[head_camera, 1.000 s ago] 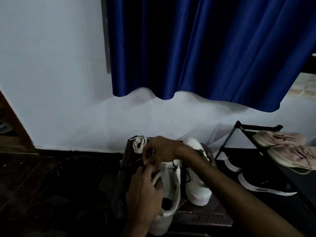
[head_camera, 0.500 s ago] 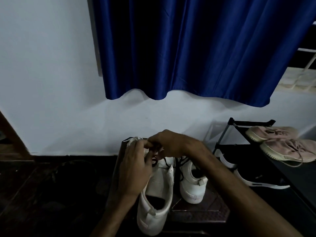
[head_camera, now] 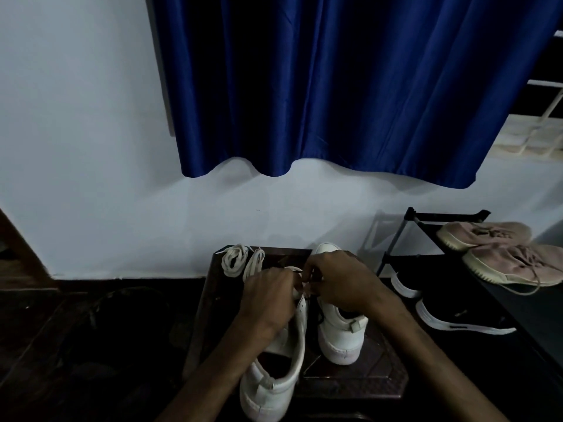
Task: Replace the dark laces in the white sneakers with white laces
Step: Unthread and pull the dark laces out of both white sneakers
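The left hand (head_camera: 268, 296) and right hand (head_camera: 345, 281) curl together over the front of the near white sneaker (head_camera: 274, 388) on a small dark table (head_camera: 353, 383) — I cannot tell what they pinch — with white laces (head_camera: 240, 260) coiled at its far left corner.

Blue curtain (head_camera: 350, 86) hanging over the far white wall (head_camera: 76, 132), black shoe rack (head_camera: 447, 215) standing at right, pink sneakers (head_camera: 502, 254) resting on its top shelf, black shoes (head_camera: 463, 318) sitting below, dark floor (head_camera: 76, 345) lying at left.
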Tool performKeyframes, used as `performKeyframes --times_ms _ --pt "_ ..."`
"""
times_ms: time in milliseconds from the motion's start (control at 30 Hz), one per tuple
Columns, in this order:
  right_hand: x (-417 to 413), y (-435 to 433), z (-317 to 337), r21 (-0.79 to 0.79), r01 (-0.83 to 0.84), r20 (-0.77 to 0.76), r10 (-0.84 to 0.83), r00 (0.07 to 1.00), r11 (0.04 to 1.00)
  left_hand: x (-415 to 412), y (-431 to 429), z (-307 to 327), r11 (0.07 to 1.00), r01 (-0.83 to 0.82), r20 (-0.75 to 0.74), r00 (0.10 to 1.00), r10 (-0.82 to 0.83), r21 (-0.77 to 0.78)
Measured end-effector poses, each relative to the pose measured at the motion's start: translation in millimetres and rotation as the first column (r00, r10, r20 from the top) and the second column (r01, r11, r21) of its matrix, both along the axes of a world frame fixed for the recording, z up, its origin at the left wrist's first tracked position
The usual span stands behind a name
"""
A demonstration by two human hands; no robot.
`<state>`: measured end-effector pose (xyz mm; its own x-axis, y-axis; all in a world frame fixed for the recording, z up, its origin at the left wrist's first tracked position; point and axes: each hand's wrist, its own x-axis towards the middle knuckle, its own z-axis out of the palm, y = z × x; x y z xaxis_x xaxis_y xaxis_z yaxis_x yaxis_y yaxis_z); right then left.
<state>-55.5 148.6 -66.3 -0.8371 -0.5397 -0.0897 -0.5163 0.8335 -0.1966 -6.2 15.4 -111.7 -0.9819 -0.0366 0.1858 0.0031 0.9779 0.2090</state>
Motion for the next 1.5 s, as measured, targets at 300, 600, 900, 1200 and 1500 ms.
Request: performKeyframes --times_ms 300,600,900,1200,1500 --pt "4.5 3.9 -4.9 -0.11 -0.05 0.101 0.062 0.993 0.993 -0.3 -18.6 -23.2 0.376 -0.165 0.067 0.963 0.261 0.912" --pt "-20.8 6.0 -13.9 -0.057 -0.13 0.025 0.131 0.991 0.99 -13.6 -52.4 -4.8 -0.548 0.028 0.216 0.901 0.376 0.836" --pt "-32.9 11.8 -28.3 -0.16 -0.169 0.084 0.184 0.979 0.973 -12.0 -51.6 3.0 0.743 0.238 -0.074 0.966 -0.247 0.626" --pt "-47.0 13.9 -48.7 -0.269 -0.144 0.07 0.168 0.983 0.952 -29.3 -39.5 -6.8 0.844 0.244 0.219 0.897 -0.384 0.477" --pt "-46.2 13.3 -53.2 -0.246 -0.155 0.063 0.176 0.982 0.957 -30.0 -53.8 -2.0 0.913 0.178 0.312 0.901 -0.301 0.366"
